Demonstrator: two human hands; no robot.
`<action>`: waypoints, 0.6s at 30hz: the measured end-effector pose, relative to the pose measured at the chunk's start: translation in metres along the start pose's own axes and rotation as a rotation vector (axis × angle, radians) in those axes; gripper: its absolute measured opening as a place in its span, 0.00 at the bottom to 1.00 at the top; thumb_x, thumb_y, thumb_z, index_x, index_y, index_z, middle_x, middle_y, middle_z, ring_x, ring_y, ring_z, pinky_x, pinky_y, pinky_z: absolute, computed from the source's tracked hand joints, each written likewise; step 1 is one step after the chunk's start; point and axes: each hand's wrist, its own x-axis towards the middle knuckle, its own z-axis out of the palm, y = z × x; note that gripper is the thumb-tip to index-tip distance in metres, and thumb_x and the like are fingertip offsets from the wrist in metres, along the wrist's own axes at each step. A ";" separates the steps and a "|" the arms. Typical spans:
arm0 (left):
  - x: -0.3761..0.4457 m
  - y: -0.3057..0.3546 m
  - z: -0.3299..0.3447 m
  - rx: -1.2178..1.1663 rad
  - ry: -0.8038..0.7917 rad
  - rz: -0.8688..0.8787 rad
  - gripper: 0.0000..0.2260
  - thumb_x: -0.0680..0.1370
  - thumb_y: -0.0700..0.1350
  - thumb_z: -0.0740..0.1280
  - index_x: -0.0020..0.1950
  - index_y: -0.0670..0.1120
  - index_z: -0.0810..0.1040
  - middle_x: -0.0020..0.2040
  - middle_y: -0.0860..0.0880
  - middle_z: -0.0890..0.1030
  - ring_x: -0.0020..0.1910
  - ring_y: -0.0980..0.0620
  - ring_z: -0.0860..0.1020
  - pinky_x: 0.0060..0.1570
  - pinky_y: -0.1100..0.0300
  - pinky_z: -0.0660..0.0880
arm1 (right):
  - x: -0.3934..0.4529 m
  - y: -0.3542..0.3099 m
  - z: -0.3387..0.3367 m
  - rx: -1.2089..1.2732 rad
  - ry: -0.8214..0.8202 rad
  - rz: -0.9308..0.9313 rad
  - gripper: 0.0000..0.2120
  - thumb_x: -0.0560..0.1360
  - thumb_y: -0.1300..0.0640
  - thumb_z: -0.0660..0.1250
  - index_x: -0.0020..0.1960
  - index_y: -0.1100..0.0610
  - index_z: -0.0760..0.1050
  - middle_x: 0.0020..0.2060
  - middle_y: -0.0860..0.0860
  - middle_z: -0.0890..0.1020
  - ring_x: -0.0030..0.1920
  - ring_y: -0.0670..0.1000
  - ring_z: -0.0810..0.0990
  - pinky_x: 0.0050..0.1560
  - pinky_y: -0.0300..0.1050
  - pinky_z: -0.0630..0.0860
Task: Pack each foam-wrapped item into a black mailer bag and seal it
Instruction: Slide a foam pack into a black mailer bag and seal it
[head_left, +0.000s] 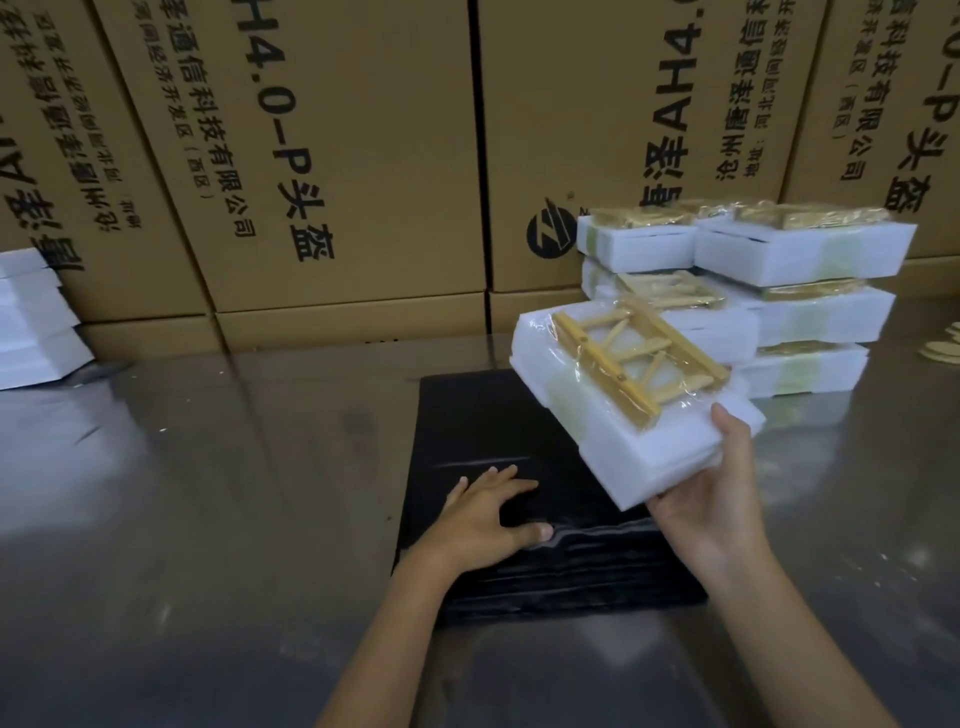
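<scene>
On steel table (208, 467): 1 stack black mailer bags (519, 415)
L hand (483, 514): flat, fingers straight, pressing bags
R hand (711, 499): grasps 1 foam-wrapped item (613, 389)
Foam-wrapped stack (779, 291): approx 6 more, R rear
Room: cardboard boxes (337, 156) behind

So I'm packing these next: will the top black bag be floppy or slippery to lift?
Probably floppy: the black bags look thin, with wavy edges. Likely slippery too, being glossy, so the left hand pressing may help.

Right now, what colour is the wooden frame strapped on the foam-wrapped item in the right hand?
Pale yellow wooden frame, under clear film; head view.
</scene>
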 end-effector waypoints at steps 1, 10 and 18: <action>0.003 0.000 -0.001 -0.004 0.004 0.003 0.28 0.77 0.62 0.67 0.76 0.60 0.65 0.81 0.58 0.54 0.79 0.60 0.46 0.75 0.57 0.36 | 0.002 0.001 -0.004 0.002 -0.010 0.004 0.27 0.76 0.41 0.68 0.72 0.48 0.73 0.65 0.51 0.81 0.65 0.55 0.81 0.58 0.53 0.81; 0.004 -0.006 -0.003 -0.175 0.132 0.046 0.16 0.82 0.44 0.62 0.69 0.54 0.76 0.75 0.58 0.67 0.77 0.61 0.56 0.76 0.63 0.45 | 0.011 0.001 -0.014 0.006 -0.041 0.041 0.29 0.75 0.39 0.68 0.73 0.49 0.73 0.67 0.52 0.80 0.66 0.56 0.79 0.55 0.53 0.81; -0.005 0.006 -0.003 -0.537 0.325 -0.022 0.16 0.81 0.43 0.63 0.48 0.61 0.86 0.49 0.66 0.84 0.51 0.69 0.79 0.47 0.80 0.70 | 0.000 0.000 -0.021 0.019 -0.045 0.025 0.27 0.76 0.40 0.67 0.72 0.49 0.74 0.67 0.52 0.80 0.66 0.56 0.80 0.54 0.53 0.82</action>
